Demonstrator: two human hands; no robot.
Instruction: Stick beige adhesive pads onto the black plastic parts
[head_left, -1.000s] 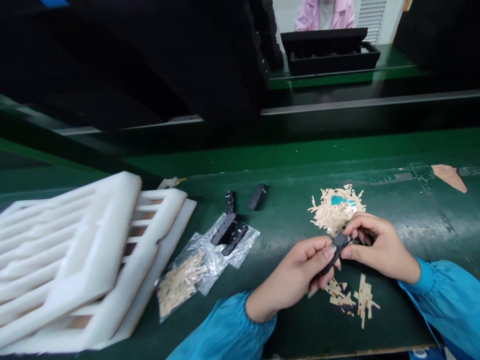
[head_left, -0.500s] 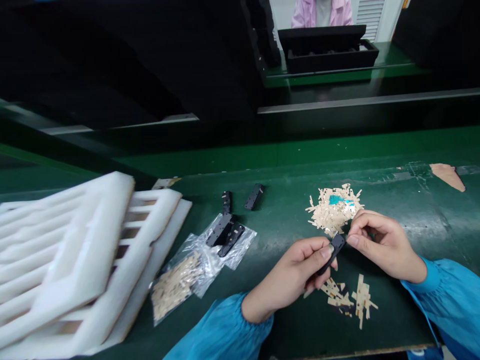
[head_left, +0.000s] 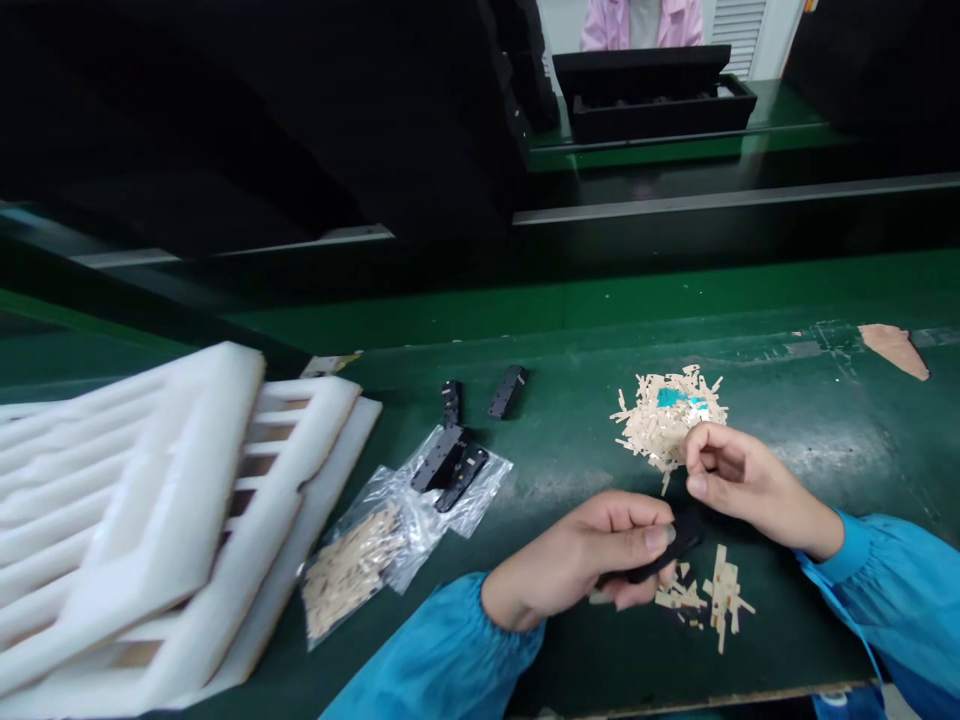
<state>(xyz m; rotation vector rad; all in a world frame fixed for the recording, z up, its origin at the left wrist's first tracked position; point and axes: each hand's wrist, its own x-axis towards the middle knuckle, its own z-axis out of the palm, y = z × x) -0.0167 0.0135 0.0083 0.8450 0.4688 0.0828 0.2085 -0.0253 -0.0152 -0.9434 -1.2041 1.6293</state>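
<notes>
Black oblong plastic part (head_left: 681, 538) at four o'clock in the view, pinched between the thumb and fingers of the left hand (head_left: 600, 548). Between one and two o'clock from it, the right hand (head_left: 739, 482) curls thumb and forefinger close together; whether they pinch anything, I cannot tell. Thin beige strips (head_left: 652, 425) lie piled at twelve o'clock.

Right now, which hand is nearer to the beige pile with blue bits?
Right. The right hand is at the near right edge of the pile; the left hand, holding a black part, is farther, lower in view.
</notes>
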